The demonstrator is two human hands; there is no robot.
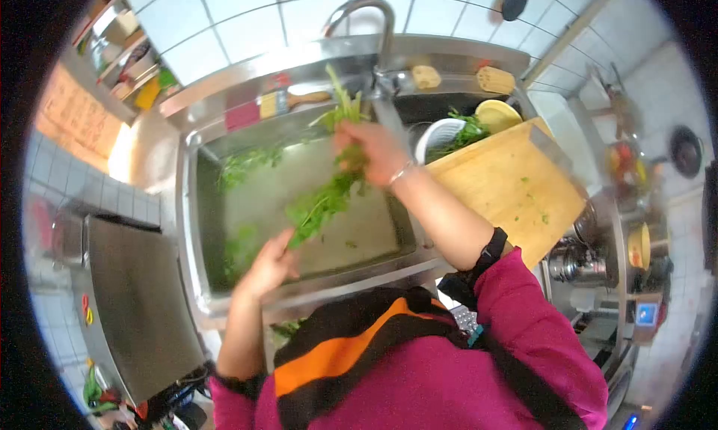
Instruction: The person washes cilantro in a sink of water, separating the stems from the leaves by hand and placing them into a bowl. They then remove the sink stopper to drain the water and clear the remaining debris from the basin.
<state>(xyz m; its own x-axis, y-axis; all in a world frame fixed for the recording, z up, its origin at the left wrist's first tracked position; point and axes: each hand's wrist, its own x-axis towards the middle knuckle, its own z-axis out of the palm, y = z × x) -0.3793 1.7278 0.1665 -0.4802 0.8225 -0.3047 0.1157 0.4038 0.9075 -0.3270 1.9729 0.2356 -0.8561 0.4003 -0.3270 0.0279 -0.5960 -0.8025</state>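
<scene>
A bunch of leafy greens (321, 206) hangs over the water-filled steel sink (196, 239), its pale stems pointing up toward the tap. My right hand (372, 152) is wrapped round the stems, with a bracelet at the wrist. At the leafy lower end, my left hand (271, 268) is slightly blurred, its thumb and fingers closed on the leaf tips. More greens (247, 164) float in the water along the sink's left side.
A wooden cutting board (497, 183) with leaf scraps lies right of the sink. Behind it are a white basket (437, 137) holding greens and a yellow bowl (499, 116). The tap (387, 37) rises at the back; a brush (295, 101) lies on the ledge.
</scene>
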